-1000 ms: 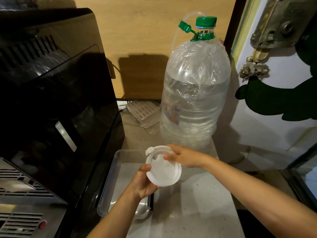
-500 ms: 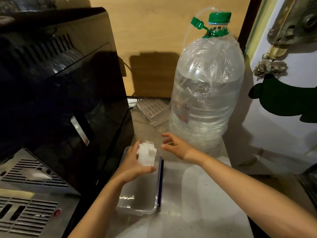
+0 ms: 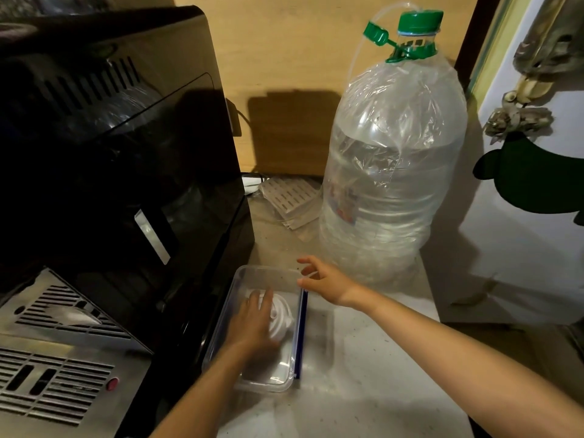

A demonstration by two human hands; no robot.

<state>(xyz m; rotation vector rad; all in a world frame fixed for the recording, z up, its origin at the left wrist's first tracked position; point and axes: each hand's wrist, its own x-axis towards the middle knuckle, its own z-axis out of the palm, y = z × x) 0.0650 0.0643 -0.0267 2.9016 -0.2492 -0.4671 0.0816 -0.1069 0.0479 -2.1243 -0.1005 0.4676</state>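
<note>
A clear plastic container [image 3: 268,388] with a blue strip [image 3: 301,330] along its right side sits on the pale counter [image 3: 363,374]. Inside it, my left hand [image 3: 252,324] holds a white round lid [image 3: 281,314], fingers lying over its top; the hand is blurred. My right hand [image 3: 325,279] hovers over the container's far right corner with fingers spread and nothing in it.
A black coffee machine [image 3: 110,153] with a steel drip grille [image 3: 57,358] fills the left side, close against the container. A large water bottle [image 3: 388,184] with a green cap stands behind. Flat white slotted pieces [image 3: 290,194] lie by the wooden wall. A white door [image 3: 521,263] is at right.
Both hands held the lid at first. My right hand let go and drew back. My left hand carried the lid down into the clear container.
</note>
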